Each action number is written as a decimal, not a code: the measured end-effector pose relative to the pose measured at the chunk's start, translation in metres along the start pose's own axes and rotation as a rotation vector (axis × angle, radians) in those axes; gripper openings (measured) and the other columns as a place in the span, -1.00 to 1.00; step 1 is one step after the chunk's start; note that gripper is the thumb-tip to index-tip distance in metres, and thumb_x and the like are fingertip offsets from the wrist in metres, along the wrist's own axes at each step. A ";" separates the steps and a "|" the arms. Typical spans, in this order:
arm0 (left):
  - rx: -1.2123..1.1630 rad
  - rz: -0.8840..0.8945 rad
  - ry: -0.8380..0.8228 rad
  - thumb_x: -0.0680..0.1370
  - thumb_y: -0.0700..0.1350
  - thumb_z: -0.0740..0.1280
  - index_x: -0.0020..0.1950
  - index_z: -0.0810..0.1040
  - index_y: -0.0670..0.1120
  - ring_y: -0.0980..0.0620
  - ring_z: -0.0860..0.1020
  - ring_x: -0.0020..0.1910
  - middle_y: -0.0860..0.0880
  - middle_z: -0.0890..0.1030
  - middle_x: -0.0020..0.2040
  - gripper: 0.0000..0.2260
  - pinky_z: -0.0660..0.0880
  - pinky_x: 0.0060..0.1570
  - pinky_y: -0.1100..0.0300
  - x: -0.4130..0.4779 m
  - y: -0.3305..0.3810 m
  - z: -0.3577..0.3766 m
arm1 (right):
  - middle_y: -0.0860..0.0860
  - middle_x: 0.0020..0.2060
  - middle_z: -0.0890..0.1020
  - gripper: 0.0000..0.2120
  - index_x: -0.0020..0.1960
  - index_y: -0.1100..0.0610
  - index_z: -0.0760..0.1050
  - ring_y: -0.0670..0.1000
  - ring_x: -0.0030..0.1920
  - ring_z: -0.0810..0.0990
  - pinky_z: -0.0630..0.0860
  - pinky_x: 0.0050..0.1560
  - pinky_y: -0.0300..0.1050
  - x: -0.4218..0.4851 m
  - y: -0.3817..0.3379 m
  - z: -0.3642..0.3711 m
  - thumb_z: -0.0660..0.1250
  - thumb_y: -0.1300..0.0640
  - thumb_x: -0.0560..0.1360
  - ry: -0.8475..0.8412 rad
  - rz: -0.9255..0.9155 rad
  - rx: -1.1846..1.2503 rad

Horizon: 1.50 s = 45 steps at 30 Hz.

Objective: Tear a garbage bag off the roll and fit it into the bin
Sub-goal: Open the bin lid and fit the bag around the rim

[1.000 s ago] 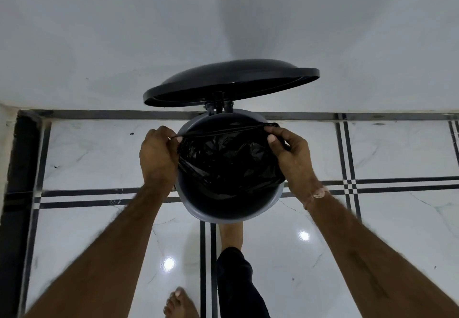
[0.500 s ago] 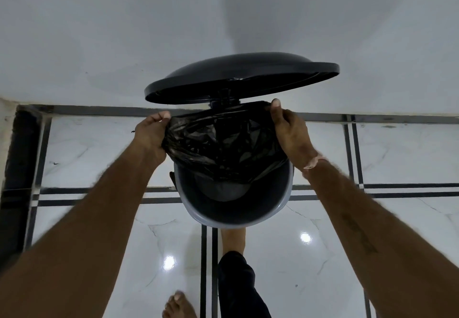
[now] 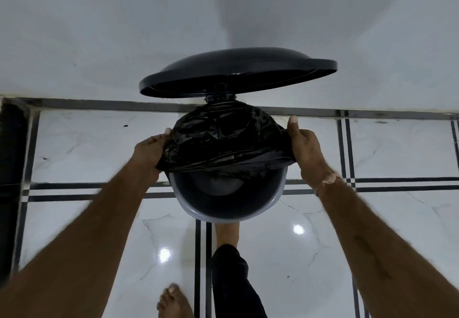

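Your foot point(image 3: 226, 233) pressed at the bin's point(image 3: 224, 214) base, probably on a pedal, keeping the lid point(image 3: 236, 69) up. Your left hand point(image 3: 149, 152) and right hand point(image 3: 306, 149) each pinched a side of the bag point(image 3: 223, 141), stretching its mouth crosswise over the bin's far half; the near rim stayed uncovered. The bag's body bunched above the opening, its length not yet hanging down inside.

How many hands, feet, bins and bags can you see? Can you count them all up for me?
Hands: 2, the left hand and the right hand
Feet: 2, one foot by the bin, one bare foot on the floor
Bins: 1, the grey bin with its lid up
Bags: 1, the black garbage bag
Total: 6
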<state>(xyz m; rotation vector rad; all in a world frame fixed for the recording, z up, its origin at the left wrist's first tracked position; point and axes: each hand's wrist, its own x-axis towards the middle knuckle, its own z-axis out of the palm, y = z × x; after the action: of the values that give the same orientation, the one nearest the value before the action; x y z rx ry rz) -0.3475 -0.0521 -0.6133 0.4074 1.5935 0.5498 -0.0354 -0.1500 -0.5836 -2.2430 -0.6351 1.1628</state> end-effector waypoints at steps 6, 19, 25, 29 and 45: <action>-0.088 -0.009 -0.140 0.61 -0.06 0.40 0.01 0.61 0.03 0.14 0.56 -0.35 0.11 0.68 -0.31 -0.99 0.48 -0.33 0.25 -0.031 -0.017 -0.024 | 0.39 -0.18 0.65 -0.13 -0.06 0.42 0.53 0.25 -0.23 0.62 0.68 -0.01 0.30 -0.041 0.020 0.011 0.09 -0.46 0.50 0.153 -0.039 0.030; -0.266 -0.172 -0.126 0.56 0.14 0.38 -0.06 0.60 0.03 0.23 0.53 -0.41 0.14 0.64 -0.29 -0.81 0.48 -0.44 0.37 -0.063 -0.064 -0.041 | 0.06 -0.08 0.59 -0.63 -0.08 0.18 0.62 0.03 -0.10 0.52 0.29 -0.21 -0.40 -0.092 0.028 0.024 0.24 -0.05 0.71 0.386 -0.156 -0.250; -0.498 -0.230 -0.145 0.64 0.15 0.22 -0.19 0.69 -0.01 0.25 0.51 -0.51 0.13 0.68 -0.28 -0.62 0.34 -0.58 0.45 -0.073 -0.063 -0.032 | 0.11 -0.41 0.60 -0.53 -0.30 0.20 0.52 0.02 -0.32 0.50 0.55 -0.18 0.06 -0.099 0.032 0.028 0.29 -0.08 0.66 0.398 0.003 -0.015; -0.619 -0.190 -0.227 0.67 0.10 0.18 -0.39 0.74 -0.02 0.25 0.56 -0.46 0.10 0.73 -0.24 -0.46 0.39 -0.50 0.48 -0.087 -0.068 -0.030 | 0.04 -0.27 0.71 -0.78 -0.12 0.14 0.66 -0.06 -0.36 0.71 0.55 -0.34 -0.12 -0.098 0.021 0.024 0.39 0.08 0.65 0.295 0.285 0.582; -0.483 -0.260 -0.172 0.65 0.09 0.29 -0.02 0.63 0.01 0.23 0.61 -0.37 0.11 0.71 -0.19 -0.78 0.42 -0.52 0.39 -0.099 -0.100 -0.038 | 0.02 0.07 0.75 -0.82 0.22 0.15 0.66 -0.05 0.03 0.73 0.67 -0.03 -0.13 -0.127 0.041 0.032 0.34 0.21 0.68 0.024 0.281 0.778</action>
<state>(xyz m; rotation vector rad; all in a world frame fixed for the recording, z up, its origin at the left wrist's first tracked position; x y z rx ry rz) -0.3692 -0.1941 -0.5880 -0.1131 1.2709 0.6563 -0.1212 -0.2514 -0.5503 -1.6853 0.1549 1.2319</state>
